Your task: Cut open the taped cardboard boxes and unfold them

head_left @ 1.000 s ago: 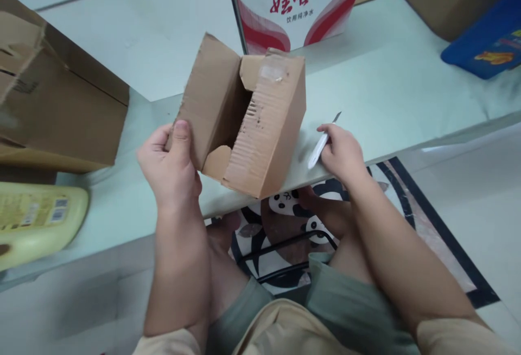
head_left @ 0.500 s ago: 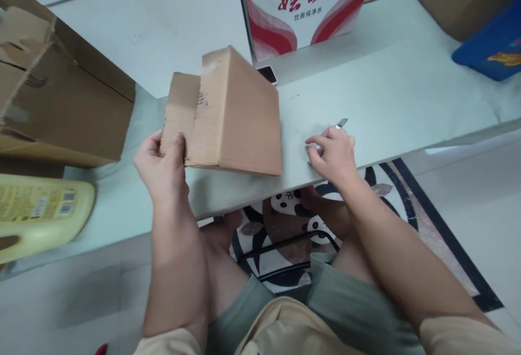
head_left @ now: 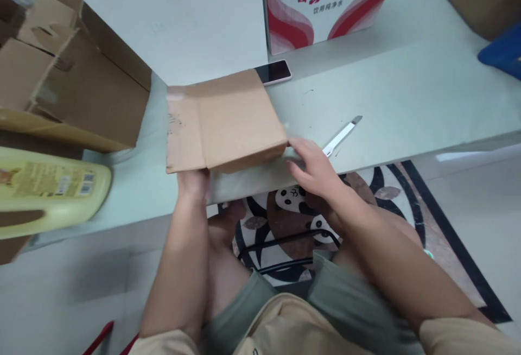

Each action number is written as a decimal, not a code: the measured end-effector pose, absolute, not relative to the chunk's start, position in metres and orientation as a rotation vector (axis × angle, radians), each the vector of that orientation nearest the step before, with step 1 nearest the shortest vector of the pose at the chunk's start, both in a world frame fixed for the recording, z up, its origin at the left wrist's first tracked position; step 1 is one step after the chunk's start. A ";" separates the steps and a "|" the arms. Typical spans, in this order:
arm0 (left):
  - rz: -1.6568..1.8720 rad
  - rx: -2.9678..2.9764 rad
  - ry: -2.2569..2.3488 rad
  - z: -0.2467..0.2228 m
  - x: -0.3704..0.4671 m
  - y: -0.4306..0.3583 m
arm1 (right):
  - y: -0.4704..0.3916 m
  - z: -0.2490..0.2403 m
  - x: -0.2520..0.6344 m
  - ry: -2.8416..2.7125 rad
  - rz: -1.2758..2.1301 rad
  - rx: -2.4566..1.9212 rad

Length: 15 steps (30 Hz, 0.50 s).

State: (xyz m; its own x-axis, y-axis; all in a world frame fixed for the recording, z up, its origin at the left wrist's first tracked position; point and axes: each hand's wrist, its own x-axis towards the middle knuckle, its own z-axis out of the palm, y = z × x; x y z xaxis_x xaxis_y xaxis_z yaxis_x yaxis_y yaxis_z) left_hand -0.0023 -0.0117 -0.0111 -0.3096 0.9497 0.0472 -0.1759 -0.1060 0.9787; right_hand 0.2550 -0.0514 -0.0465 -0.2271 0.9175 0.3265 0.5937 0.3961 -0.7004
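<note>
A small brown cardboard box (head_left: 238, 116) sits tilted above the table's front part, a flap spread to its left. My left hand (head_left: 193, 184) grips the box from below at that flap, its fingers hidden behind the cardboard. At the near right corner, my right hand (head_left: 311, 165) touches the box with its fingertips, thumb held apart. Just beyond the right hand, a white craft knife (head_left: 342, 137) with a metal blade lies loose on the table.
The pale green table (head_left: 399, 83) carries a phone (head_left: 277, 71) behind the box and a red-and-white carton (head_left: 329, 18) at the back. To the left are a larger cardboard box (head_left: 93, 89) and a yellow jug (head_left: 52, 192). A blue container (head_left: 504, 51) is at right.
My right hand has let go of the craft knife and moved left to the box. The box has turned and tipped, and my left hand has shifted beneath its flap. More of the phone shows.
</note>
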 end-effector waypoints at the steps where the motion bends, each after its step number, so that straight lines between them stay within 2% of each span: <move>1: 1.597 0.901 1.241 -0.007 0.002 -0.014 | -0.051 -0.045 0.253 -1.908 0.593 -1.259; 10: 1.563 0.834 1.139 -0.007 -0.012 -0.025 | -0.046 -0.051 0.251 -1.867 0.380 -1.012; 15: 1.531 0.916 1.116 -0.021 -0.023 -0.031 | -0.048 -0.054 0.242 -1.894 0.492 -1.100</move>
